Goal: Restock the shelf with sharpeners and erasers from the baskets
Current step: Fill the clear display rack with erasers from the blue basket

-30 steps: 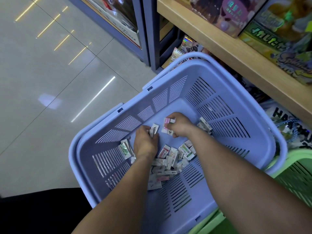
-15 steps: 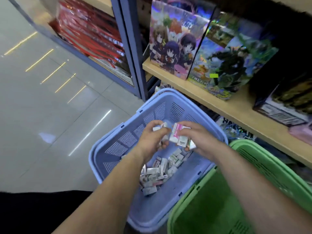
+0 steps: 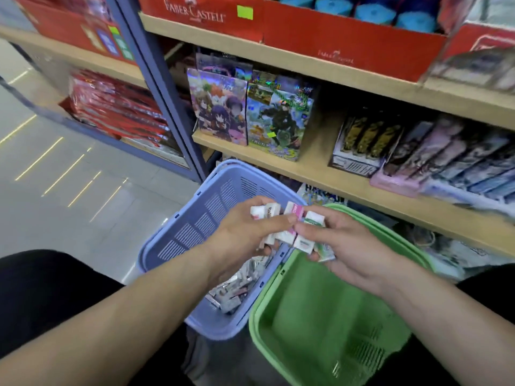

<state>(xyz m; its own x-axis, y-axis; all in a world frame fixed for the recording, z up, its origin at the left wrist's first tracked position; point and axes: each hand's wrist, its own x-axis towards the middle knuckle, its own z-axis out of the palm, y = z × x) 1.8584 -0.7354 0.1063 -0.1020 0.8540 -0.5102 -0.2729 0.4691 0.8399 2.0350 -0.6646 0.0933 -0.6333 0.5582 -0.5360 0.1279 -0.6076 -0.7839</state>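
Floor point(image 3: 69, 218): pale, shiny tiles at the far left, streaked with reflected light.
Red packets point(image 3: 117, 112): stacked on the left-hand rack, beyond a blue post point(image 3: 156, 87).
Blue basket point(image 3: 195, 227): on the floor below the shelf, left of centre, its right rim against the green basket.
Loose erasers point(image 3: 237, 285): a heap of small wrapped pieces on the blue basket's bottom, partly hidden by the left forearm.
Left hand point(image 3: 245, 238): above the blue basket, back upward. The grip is clamped on a bunch of white erasers point(image 3: 264, 211), with the thumb pressed across a pink-banded eraser point(image 3: 294, 211).
Right hand point(image 3: 351, 249): just beside the left hand, fingertips touching it, above where the two baskets meet. The grip is clamped on green-banded erasers point(image 3: 312, 232), fingers curled under them.
Green basket point(image 3: 256, 316): right of the blue one, under the right forearm, its inside blurred.
Shelf point(image 3: 320, 174): a wooden board behind the hands, rising toward the right.
Picture boxes point(image 3: 220, 107): two standing upright side by side at the shelf's left end.
Red carton point(image 3: 334, 32): on the board above, white lettering on its front.
Pink boxes point(image 3: 446, 162): blurred rows at the shelf's right end.
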